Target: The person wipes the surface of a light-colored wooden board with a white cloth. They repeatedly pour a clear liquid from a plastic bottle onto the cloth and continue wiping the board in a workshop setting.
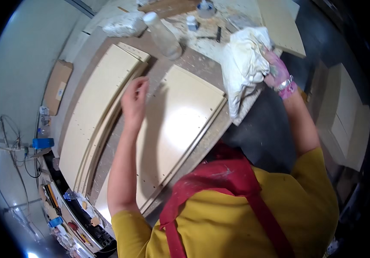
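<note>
A white cloth (246, 60) lies bunched at the right end of the worktable, one corner hanging toward the table's edge. My right hand (277, 72), in a thin pinkish glove with a bracelet over the wrist, grips the cloth's right side. Bare and loosely curled, my left hand (134, 102) hovers between two stacks of cream-coloured boards, with nothing visible in its fingers. The near board (172, 137) is flat and glossy, with small drilled holes along its edges. Left of that hand rests a stack of long boards (96, 103).
A clear bottle with a white cap (166, 38) stands behind the boards. Farther back are a small white-capped jar (192, 23), a plastic-wrapped bundle (124, 25) and a dark narrow tool (218, 34). More boards (340, 116) stand at the right. A cardboard piece (58, 86) leans at the left wall.
</note>
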### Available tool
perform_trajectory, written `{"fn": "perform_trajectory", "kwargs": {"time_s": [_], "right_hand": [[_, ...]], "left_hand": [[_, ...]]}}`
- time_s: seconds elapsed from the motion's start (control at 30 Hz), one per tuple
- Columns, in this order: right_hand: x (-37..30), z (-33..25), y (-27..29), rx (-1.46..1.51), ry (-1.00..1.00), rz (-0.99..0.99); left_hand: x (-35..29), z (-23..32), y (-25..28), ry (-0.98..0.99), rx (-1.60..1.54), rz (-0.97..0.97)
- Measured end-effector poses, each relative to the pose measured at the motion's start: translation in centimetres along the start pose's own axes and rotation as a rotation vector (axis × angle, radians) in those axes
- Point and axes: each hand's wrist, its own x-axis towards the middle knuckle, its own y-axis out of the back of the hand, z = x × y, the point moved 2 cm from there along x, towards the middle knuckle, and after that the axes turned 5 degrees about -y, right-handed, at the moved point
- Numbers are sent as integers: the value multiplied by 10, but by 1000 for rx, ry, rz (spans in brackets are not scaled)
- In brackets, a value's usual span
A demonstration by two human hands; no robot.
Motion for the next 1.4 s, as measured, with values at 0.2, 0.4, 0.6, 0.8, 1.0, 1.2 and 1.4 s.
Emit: {"fn": "perform_trajectory", "kwargs": {"time_s": [0.2,0.4,0.6,0.8,1.0,1.2,1.4], "right_hand": [[-5,-11,-53,507,-278,315],[-23,48,6,362,-152,-46],[-39,61,42,847,-108,-242],[-29,40,13,544,-29,-193],[-23,43,-57,777,-277,106],[-34,72,-51,870,-329,-22],[-44,99,-27,439,-227,80]], "left_hand": [[90,-8,-51,3,-203,-56],[152,-31,-98,-103,-280,18],[164,-31,-103,-253,-26,19],[106,86,-102,-897,732,-204],[69,110,-79,-1061,940,-240],[58,134,-51,-1040,1130,-230],[37,122,-49,-1020,1158,-320]]}}
